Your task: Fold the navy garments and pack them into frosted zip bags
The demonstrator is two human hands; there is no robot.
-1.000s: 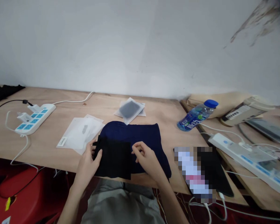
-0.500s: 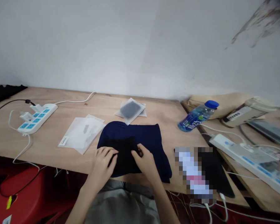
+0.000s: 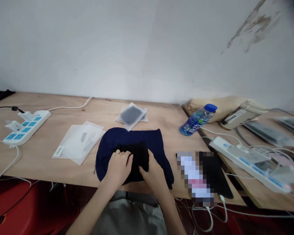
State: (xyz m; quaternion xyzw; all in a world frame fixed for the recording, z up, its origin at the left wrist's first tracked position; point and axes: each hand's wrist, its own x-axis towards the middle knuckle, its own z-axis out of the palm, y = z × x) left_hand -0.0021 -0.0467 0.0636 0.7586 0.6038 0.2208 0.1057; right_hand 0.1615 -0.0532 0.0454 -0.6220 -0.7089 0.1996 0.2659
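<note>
A piece of black cloth [image 3: 138,156], folded into a small bundle, lies on top of a larger navy blue cloth [image 3: 147,137] spread on the wooden table. My left hand [image 3: 120,166] rests on the black cloth's left part, fingers bent and thumb pressed against it. At the right edge, my right hand [image 3: 153,169] grips the same cloth, thumb on top and fingers along the side. Part of the black cloth is hidden under my hands.
White translucent bags [image 3: 78,142] lie to the left, and packets [image 3: 131,114] with dark contents lie behind. A power strip [image 3: 31,125] stands far left. On the right are a blue-capped bottle [image 3: 197,120], a blurred phone [image 3: 194,179], a coffee cup [image 3: 242,114] and another power strip [image 3: 252,166].
My left hand has moved rightward over the black cloth, closer to my right hand. My right hand's fingers now extend further along the cloth's right edge. The view has shifted slightly right.
</note>
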